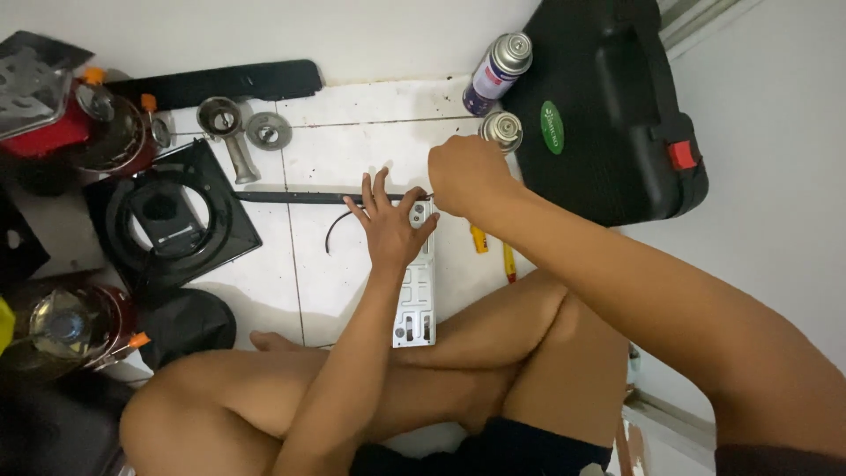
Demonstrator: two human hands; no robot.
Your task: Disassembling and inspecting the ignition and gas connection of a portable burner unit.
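While the person sits cross-legged on the tiled floor, both hands work at the far end of a perforated metal bracket lying flat between the knees. Left hand is released, fingers spread, palm pressing down on the bracket's far end. Right hand is clenched over a small tool at the bracket's far right corner; the tool itself is hidden in the fist, and its kind cannot be told. A thin black strip runs left from the hands along the floor, with a curved black wire just near of it.

Two yellow-handled tools lie on the floor to the right of the bracket, partly under the right forearm. Two gas canisters stand far right, beside a black carry case with a red latch. At left sit a black square burner plate, a metal burner tube and a round metal cap.
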